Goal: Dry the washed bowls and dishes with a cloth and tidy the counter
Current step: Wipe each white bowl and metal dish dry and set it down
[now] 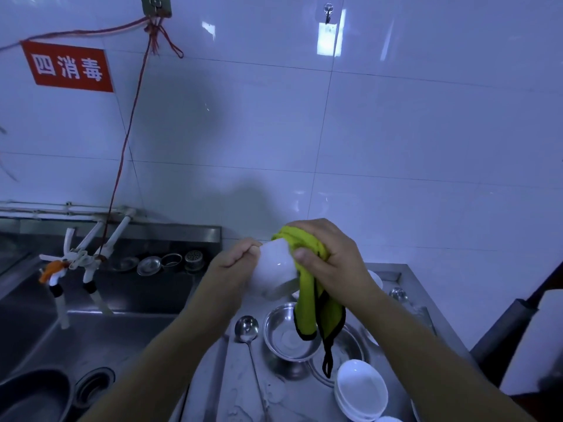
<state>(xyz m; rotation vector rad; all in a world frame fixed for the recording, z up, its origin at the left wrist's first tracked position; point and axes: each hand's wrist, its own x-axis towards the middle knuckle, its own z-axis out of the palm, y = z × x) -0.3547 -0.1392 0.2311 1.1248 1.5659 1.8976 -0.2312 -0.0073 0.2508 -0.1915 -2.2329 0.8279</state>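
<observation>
A white bowl (274, 269) is held up above the steel counter (231, 385), tipped on its side. My left hand (236, 263) grips its left side. My right hand (332, 254) grips a yellow-green cloth (316, 312) with black trim and presses it against the bowl's right side; the cloth's ends hang down. Below them stand a steel bowl (289, 333) and a stack of white bowls (361, 389). A steel ladle (248, 327) lies on the counter to the left of the steel bowl.
A steel sink (100, 330) with taps (76, 260) lies to the left; a dark pot (33, 397) sits in its near corner and strainers (158, 263) lie on its back ledge. More white dishes (376, 280) sit behind my right hand. A tiled wall rises behind.
</observation>
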